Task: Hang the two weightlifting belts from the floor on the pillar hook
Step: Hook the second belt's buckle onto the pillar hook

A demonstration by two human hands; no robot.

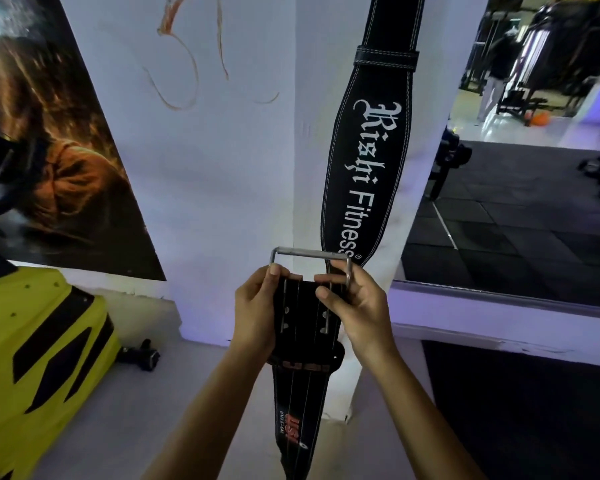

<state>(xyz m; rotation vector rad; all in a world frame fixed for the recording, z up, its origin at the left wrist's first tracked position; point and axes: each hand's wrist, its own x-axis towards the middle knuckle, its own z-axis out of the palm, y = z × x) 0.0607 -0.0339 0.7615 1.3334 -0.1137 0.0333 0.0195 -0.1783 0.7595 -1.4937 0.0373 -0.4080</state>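
A black belt with white "Rishi Fitness" lettering [368,161] hangs down the white pillar [243,168] from above the frame's top; the hook is out of view. In front of the pillar I hold a second black belt [300,403] by its buckle end, its tail with red print dangling between my forearms. My left hand [257,313] grips the buckle end's left edge. My right hand [355,303] pinches the right side of the large metal buckle [309,252], which stands up just below the hanging belt's lower end.
A yellow and black machine [39,344] stands at lower left under a wall poster [66,161]. A small dark dumbbell [141,355] lies on the floor by the pillar base. To the right is a mirror [516,202] reflecting dark floor mats and gym equipment.
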